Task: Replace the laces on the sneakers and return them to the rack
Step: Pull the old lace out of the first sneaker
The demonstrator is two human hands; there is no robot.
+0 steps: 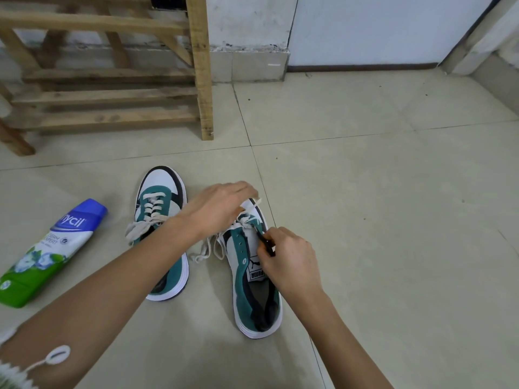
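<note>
Step in hand: lace work on the green-and-white suede sneaker with its tongue open (244, 293). It sits out in the open tiled floor (379, 192), well clear of the far wall edge. Its pair, the green-and-white sneaker already laced in cream (161, 189), stands just beside it on the side toward the floor's left edge.

Your left hand (222, 204) reaches across to the toe end of the open sneaker with its fingers curled. It looks pinched onto the flat cream lace (206, 249), one end of which pokes out past your fingertips. The slack trails onto the floor between the two shoes.

Your right hand (289, 259) pinches a thin black piece (266, 242) at the eyelet row — lace tip or tool, can't tell.

My read is that only the eyelets near the toe carry lace and the rest sit empty. I can't tell whether the cream lace is coming out or going in.

Next move needs a steady shoe: keep the toe-end hand as the anchor and work one eyelet at a time, with the slack kept clear of the other sneaker's bow.

The slatted wooden shoe rack (112, 96) waits at the far-left corner against the wall, so returning the pair comes last. A blue-capped green-and-white plastic bottle (47, 254) lies on its side near the left edge, out of your way.
</note>
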